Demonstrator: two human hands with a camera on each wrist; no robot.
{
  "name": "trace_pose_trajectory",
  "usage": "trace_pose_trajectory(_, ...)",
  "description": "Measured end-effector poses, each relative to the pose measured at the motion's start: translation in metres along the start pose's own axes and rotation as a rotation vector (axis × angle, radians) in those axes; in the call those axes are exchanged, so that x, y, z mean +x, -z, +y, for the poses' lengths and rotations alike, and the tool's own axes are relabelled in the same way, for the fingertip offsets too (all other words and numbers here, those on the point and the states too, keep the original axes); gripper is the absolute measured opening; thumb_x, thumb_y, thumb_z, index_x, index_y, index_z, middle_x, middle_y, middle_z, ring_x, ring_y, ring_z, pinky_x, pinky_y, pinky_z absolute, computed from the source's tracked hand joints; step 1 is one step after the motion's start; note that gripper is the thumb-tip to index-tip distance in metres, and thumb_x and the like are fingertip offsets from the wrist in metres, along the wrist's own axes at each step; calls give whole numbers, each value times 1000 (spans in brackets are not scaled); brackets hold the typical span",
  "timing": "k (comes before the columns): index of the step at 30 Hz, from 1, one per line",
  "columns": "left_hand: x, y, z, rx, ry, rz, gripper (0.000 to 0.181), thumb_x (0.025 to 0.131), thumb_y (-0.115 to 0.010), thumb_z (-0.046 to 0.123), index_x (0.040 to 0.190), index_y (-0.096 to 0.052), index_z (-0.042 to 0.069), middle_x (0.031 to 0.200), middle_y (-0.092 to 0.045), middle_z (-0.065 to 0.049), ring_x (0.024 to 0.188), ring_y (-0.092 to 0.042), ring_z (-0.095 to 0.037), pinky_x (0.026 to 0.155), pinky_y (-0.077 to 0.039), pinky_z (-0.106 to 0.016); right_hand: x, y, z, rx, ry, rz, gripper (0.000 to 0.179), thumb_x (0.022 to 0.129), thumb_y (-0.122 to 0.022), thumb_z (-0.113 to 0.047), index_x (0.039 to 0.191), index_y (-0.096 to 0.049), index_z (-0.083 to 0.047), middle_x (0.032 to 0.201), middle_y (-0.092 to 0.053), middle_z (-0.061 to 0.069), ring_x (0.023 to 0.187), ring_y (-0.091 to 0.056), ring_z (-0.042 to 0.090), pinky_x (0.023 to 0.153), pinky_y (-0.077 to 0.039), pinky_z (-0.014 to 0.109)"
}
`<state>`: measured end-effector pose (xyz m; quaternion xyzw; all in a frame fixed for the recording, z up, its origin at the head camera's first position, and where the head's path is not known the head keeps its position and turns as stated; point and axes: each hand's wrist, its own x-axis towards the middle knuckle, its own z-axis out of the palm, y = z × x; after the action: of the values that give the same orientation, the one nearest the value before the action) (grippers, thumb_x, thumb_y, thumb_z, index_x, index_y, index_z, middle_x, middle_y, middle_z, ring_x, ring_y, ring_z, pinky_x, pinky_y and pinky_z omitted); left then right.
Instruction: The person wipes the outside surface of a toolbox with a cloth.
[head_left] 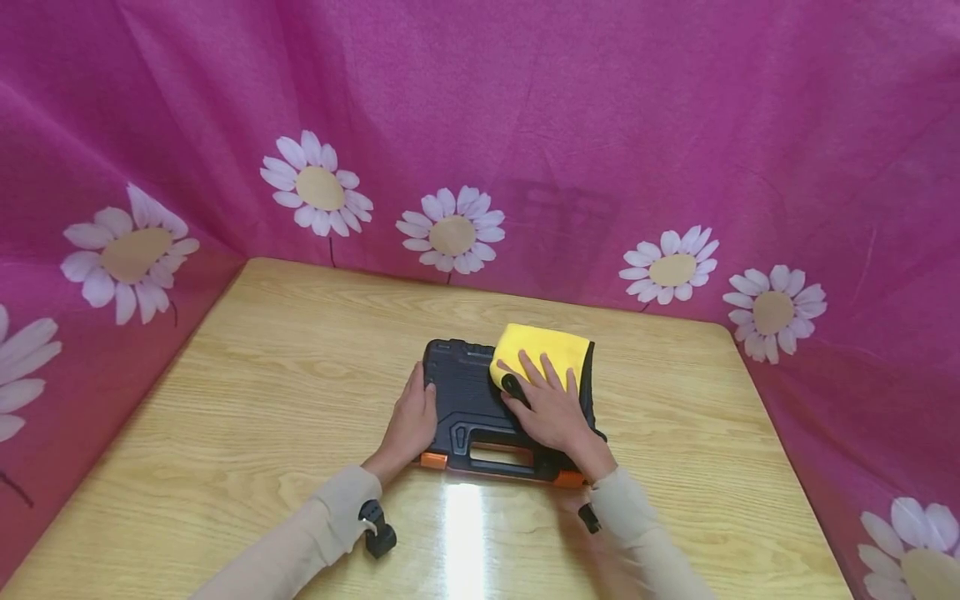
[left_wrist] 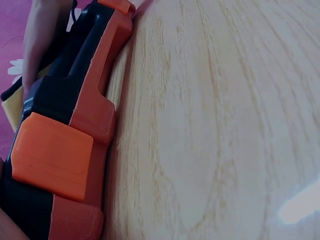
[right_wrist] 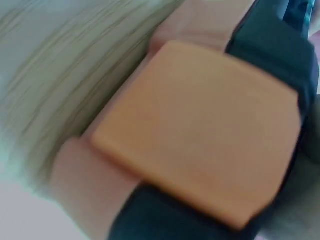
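A black plastic tool case (head_left: 468,387) with an orange lower half and orange latches lies flat on the table, its handle toward me. My left hand (head_left: 412,421) holds the case's left edge, the thumb near the top edge. On the right part of the lid lies a folded yellow cloth (head_left: 543,343) with dark edging. My right hand (head_left: 551,412) presses on this cloth, fingers spread. Close up in the left wrist view is one orange latch (left_wrist: 52,156). The right wrist view is filled by the other latch (right_wrist: 200,135), slightly blurred.
The case rests on a wood-grain table (head_left: 300,358). A pink curtain (head_left: 570,108) printed with white daisies surrounds its back and sides. Black straps (head_left: 375,529) sit on both wrists. A bright light reflection lies in front of the case.
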<state>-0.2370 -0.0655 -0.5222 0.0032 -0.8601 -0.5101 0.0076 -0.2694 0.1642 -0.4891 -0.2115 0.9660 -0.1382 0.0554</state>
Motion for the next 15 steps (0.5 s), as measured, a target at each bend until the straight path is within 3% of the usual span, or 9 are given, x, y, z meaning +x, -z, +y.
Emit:
trace_pose_trajectory(8, 0, -1, 1, -8, -17, 8, 53, 110, -29, 14, 154, -12, -12, 161, -15, -27, 149, -15, -35, 119, -17, -47, -13, 2, 28, 12, -19, 55, 53, 105, -47, -40, 156, -38, -28, 164, -21, 10, 150, -6, 37, 113, 2, 69)
trace_pose_trajectory(15, -1, -1, -1, 1, -5, 21, 53, 110, -29, 14, 154, -14, -12, 160, -17, -28, 148, -17, -36, 119, -18, -48, -21, 5, 36, 82, -46, 100, 53, 105, -48, -37, 155, -41, -22, 163, -23, 13, 150, -7, 39, 112, 1, 71)
